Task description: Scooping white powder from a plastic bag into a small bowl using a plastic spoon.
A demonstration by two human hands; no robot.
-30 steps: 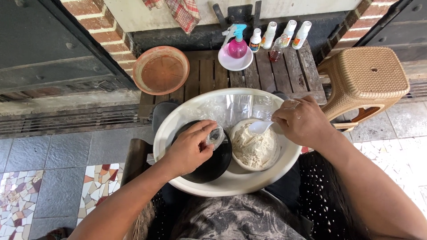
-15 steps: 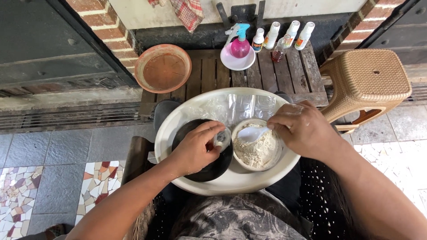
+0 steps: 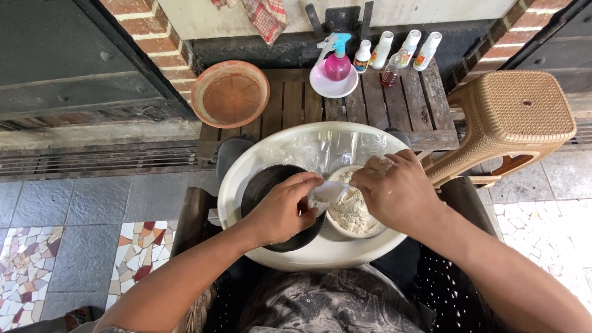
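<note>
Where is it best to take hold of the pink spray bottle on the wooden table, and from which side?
Probably grip the pink spray bottle around its narrow neck under the blue trigger head, coming from above and the near side. It stands upright in a white dish, with small bottles close on its right.

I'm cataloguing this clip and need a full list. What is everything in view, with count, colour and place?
Basin: one, white, centre, on the lap.
Black bowl: one, inside the basin, left.
Bowl of pale powder: one, white, inside the basin, right.
Clear plastic: crumpled, at the basin's far side.
Clay saucer: one, terracotta, on the wooden bench.
Spray bottle: one, pink with blue top, on a white dish.
Small bottles: about five, mostly white, far right of the bench.
Plastic stool: one, tan, right.
Checked cloth: red, hanging at top.
Left hand: over the black bowl, pinching a small white scoop.
Right hand: over the powder bowl.
</note>
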